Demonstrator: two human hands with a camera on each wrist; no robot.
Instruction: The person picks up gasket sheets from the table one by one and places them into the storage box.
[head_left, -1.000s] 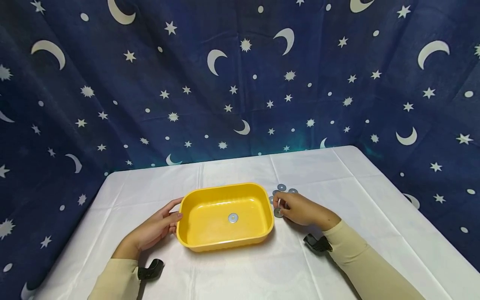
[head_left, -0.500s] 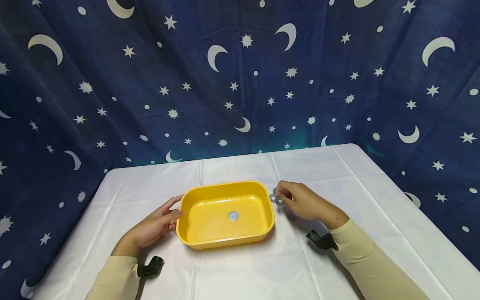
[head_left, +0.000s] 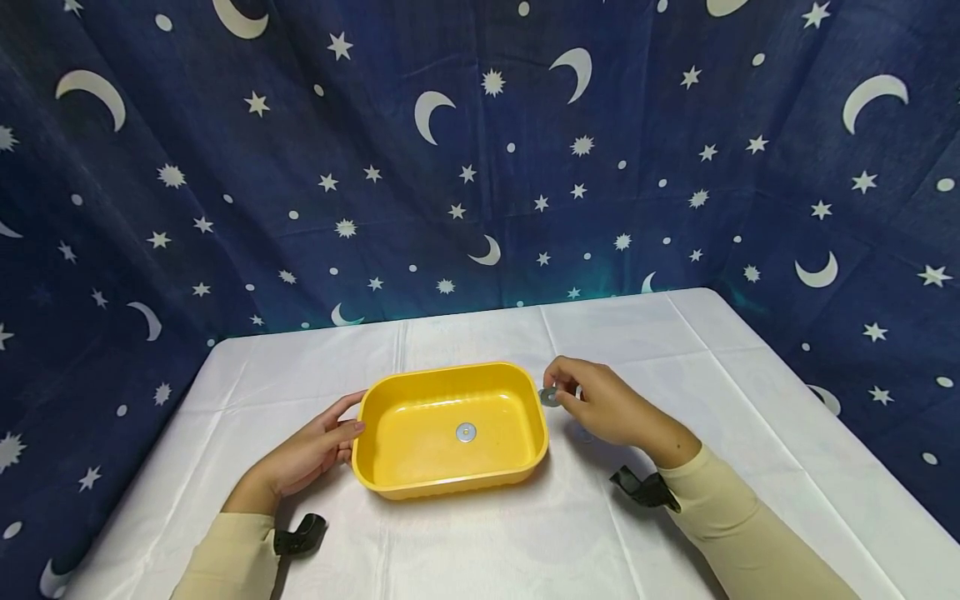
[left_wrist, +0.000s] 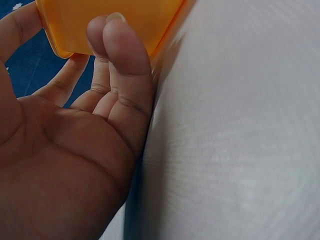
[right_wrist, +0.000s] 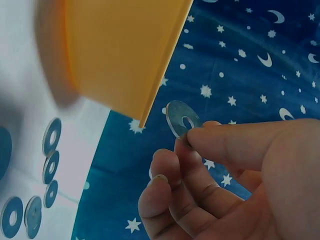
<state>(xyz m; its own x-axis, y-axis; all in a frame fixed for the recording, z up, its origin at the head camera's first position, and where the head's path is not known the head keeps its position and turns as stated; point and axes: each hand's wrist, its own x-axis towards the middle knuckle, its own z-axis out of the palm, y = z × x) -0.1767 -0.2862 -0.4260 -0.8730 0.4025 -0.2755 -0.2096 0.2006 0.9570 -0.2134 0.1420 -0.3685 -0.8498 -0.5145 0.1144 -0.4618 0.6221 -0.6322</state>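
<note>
A yellow rectangular tub (head_left: 450, 490) with rounded corners stands on the table. At its left end my left hand (head_left: 311, 454) grips the rim, thumb on top and fingers against the outer wall. One flat metal washer (head_left: 466, 432) lies on the tub's floor. My right hand (head_left: 603, 404) pinches another washer (right_wrist: 176, 116) between thumb and fingertips, raised just beside the tub's right rim. In the right wrist view this washer is tilted, and the other fingers curl below it.
Several more washers (right_wrist: 50, 166) lie on the white cloth (head_left: 442, 550) right of the tub, mostly covered by my right hand in the head view. A dark blue curtain (head_left: 480, 167) with moons and stars hangs behind the table.
My right hand has lifted the pinched washer off the table and brought it up and slightly left, to the tub's right rim. The left hand keeps its hold on the tub.
</note>
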